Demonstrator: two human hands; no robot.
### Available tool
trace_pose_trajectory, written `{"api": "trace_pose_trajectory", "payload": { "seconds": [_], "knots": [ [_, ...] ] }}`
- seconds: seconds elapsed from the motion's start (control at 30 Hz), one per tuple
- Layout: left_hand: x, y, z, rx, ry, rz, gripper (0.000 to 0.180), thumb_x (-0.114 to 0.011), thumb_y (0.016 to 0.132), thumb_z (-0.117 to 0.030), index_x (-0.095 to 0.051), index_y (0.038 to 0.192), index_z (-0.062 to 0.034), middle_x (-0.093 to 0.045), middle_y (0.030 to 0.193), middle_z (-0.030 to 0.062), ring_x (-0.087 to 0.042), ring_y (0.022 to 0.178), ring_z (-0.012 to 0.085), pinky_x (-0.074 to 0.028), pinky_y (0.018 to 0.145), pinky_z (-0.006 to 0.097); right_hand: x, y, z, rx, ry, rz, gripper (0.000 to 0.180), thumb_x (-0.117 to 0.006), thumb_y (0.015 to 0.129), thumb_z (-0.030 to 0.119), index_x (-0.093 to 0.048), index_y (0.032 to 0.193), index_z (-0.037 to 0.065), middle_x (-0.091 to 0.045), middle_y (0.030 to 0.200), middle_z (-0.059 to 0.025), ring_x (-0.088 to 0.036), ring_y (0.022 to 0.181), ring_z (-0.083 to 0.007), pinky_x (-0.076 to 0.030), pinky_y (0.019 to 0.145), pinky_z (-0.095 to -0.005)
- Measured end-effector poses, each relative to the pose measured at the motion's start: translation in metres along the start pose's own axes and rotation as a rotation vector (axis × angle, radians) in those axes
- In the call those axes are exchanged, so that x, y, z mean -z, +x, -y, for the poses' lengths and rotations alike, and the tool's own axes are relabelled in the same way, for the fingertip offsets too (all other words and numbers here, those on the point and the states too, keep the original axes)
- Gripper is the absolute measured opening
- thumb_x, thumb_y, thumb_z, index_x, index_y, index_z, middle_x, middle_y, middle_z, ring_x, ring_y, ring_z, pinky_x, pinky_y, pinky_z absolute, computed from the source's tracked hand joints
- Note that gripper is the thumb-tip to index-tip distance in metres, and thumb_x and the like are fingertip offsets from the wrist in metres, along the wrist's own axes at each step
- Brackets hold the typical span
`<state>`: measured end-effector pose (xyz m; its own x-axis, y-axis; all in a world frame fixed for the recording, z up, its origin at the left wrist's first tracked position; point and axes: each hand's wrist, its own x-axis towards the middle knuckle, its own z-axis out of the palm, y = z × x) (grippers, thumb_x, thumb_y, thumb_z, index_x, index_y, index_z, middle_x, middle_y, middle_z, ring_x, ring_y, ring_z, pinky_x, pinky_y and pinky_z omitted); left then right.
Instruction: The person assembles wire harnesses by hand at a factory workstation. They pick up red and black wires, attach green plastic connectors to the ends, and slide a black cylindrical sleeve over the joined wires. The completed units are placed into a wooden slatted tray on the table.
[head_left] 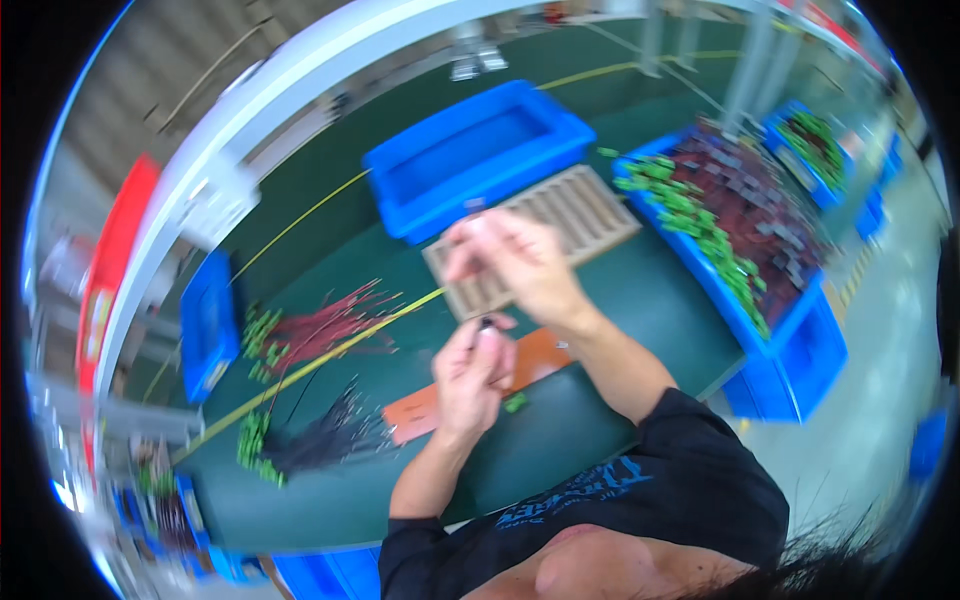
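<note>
My left hand (pixel 472 375) is closed above an orange strip (pixel 412 412) on the green table, with a small dark piece (pixel 487 325) showing at its thumb and fingertip. Farther off and slightly to the right, my right hand (pixel 515 258) is raised over a slotted wooden tray (pixel 603 212), its fingers pinched together. Something small and greyish shows at those fingertips, too blurred to name. Left of my hands lie a bundle of red wires (pixel 325 330) and a bundle of black wires (pixel 325 435), both with green connectors. A small green connector (pixel 516 402) rests beside the orange strip.
A blue bin (pixel 400 215) stands behind the wooden tray. To the right, another blue bin (pixel 690 285) is full of dark red wires with green connectors and grey ends. A smaller blue bin (pixel 212 330) stands at the left, near a white frame (pixel 215 130).
</note>
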<state>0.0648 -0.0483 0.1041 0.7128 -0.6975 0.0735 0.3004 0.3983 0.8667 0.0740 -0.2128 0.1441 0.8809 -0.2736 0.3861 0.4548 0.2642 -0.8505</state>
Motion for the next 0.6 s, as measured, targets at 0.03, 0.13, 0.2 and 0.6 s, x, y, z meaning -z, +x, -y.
{"api": "trace_pose_trajectory", "payload": {
  "seconds": [0.03,0.13,0.2,0.6],
  "knots": [
    [-0.001,0.0,0.002,0.012,-0.037,0.002,0.028,-0.052,0.111,-0.025,-0.058,0.124,-0.0009,-0.054,0.076,0.001,-0.031,0.054,0.0035,-0.023,0.047,0.022,0.003,-0.004,0.001,-0.025,-0.024,0.052,0.028,-0.054,0.11,0.025,-0.068,0.112,0.001,-0.074,0.088,-0.0047,-0.051,0.05,-0.0042,-0.043,0.046,-0.021],
    [0.001,-0.002,0.006,0.08,-0.053,0.021,0.03,-0.05,0.111,-0.027,-0.063,0.117,-0.0013,-0.06,0.073,0.003,-0.042,0.054,0.0058,-0.034,0.048,0.024,0.017,-0.035,-0.004,0.113,-0.48,0.21,0.035,-0.059,0.106,0.026,-0.072,0.085,0.0,-0.07,0.08,-0.0072,-0.066,0.074,-0.0202,-0.052,0.075,-0.0392],
    [-0.001,-0.005,0.014,0.178,0.294,0.252,0.032,-0.05,0.111,-0.027,-0.066,0.114,0.0001,-0.066,0.075,0.0059,-0.051,0.058,0.0084,-0.04,0.054,0.025,0.03,-0.056,0.017,0.074,-0.56,0.078,0.033,-0.055,0.109,0.026,-0.068,0.09,0.002,-0.07,0.076,-0.0078,-0.067,0.067,-0.0166,-0.054,0.063,-0.0356],
    [0.013,-0.015,0.096,-0.132,0.907,0.582,0.049,-0.074,0.094,-0.028,-0.062,0.135,-0.0055,-0.06,0.135,0.0211,-0.056,0.128,0.0367,-0.042,0.111,0.048,0.293,-0.168,0.184,-0.026,-0.586,-0.78,0.036,-0.056,0.107,0.037,-0.066,0.104,0.002,-0.065,0.068,-0.0014,-0.05,0.042,-0.0036,-0.033,0.034,-0.0212]
  ]
}}
